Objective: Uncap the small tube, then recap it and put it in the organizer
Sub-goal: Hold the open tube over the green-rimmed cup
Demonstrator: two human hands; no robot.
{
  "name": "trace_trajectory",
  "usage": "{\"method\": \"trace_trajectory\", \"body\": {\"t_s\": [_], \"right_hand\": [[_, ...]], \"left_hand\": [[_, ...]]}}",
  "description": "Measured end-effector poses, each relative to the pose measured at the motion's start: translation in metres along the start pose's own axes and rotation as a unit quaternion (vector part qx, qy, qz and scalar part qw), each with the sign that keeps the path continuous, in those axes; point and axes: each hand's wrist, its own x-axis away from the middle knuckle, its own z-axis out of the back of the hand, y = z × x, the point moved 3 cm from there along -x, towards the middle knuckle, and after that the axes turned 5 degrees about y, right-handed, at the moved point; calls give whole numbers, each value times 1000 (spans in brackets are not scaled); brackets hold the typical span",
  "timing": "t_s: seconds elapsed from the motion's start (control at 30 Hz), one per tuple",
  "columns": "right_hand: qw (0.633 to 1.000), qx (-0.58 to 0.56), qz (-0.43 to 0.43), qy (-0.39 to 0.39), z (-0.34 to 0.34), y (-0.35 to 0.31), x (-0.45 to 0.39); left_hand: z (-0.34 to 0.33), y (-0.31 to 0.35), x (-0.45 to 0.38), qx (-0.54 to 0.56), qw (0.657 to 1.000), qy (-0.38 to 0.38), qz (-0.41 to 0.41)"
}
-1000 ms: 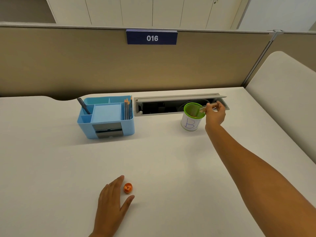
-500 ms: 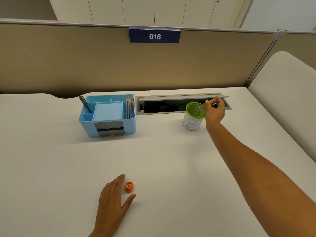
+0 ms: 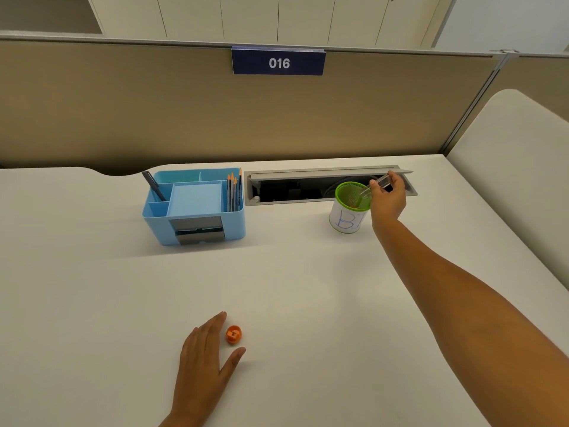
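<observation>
My right hand (image 3: 387, 201) pinches the small clear plastic tube (image 3: 378, 184), tilted down-left over the green-rimmed mesh cup (image 3: 349, 211). Its round orange cap (image 3: 233, 334) lies well apart, between the spread fingers of my open left hand (image 3: 201, 362). I think the tube must come back there.

- "016" in white numerals stands on a dark blue sign (image 3: 278, 61) fixed to the top edge of the tan partition, well beyond the right hand (image 3: 387, 201) and to its left.
- A blue handwritten "B", followed by a stroke partly hidden by that hand, stands on the white paper wrap of the green mesh pen cup (image 3: 348, 208), just left of the right hand and touching it in view.
</observation>
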Motion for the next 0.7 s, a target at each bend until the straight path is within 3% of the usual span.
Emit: {"method": "trace_trajectory", "body": {"t_s": [0.13, 0.37, 0.7], "right_hand": [[1000, 5, 20, -13, 2, -1, 0], [986, 44, 128, -97, 1, -12, 4], [969, 105, 205, -94, 2, -16, 4]], "left_hand": [[0, 0, 0, 3, 1000, -1, 1], [1, -1, 0, -3, 1000, -11, 1], [1, -2, -1, -2, 1000, -10, 7]]}}
